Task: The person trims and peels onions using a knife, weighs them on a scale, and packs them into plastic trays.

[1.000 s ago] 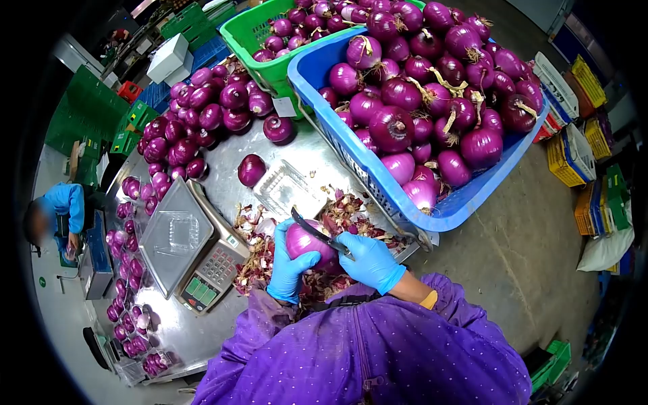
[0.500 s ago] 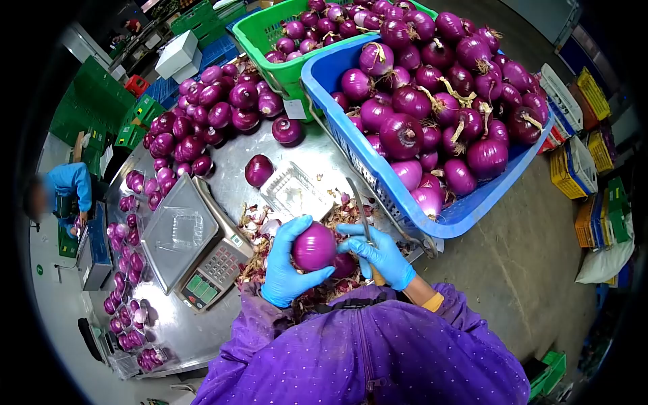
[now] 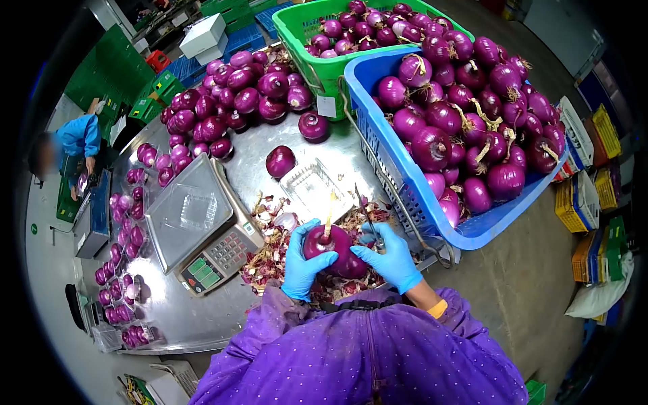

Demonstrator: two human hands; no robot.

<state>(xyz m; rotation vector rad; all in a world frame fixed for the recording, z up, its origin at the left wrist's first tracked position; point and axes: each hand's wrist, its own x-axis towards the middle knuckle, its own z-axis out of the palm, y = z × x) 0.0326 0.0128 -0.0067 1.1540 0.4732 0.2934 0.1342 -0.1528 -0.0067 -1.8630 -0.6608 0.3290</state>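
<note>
A purple onion [image 3: 325,243] with its pale stalk pointing up is held in my left hand [image 3: 302,262], gloved in blue. My right hand [image 3: 393,258], also gloved, is closed around a dark curved blade [image 3: 365,209], and its thumb reaches to a second onion [image 3: 349,264] beside the first. The blade points up and away from me. Under the hands lie onion skins [image 3: 270,260]. Just beyond them is a clear plastic tray [image 3: 314,189], with a single onion [image 3: 280,162] at its left.
A scale [image 3: 219,253] stands at the left, beside packed onions [image 3: 125,236]. Loose onions [image 3: 246,100] are piled behind. A blue crate [image 3: 482,237] and a green crate [image 3: 324,71] hold onions at the right and back. Another person [image 3: 81,138] is at far left.
The held onion has turned so its stalk shows. My right hand has moved in against the onions, still with the blade. The view has shifted, so the table's contents appear farther right.
</note>
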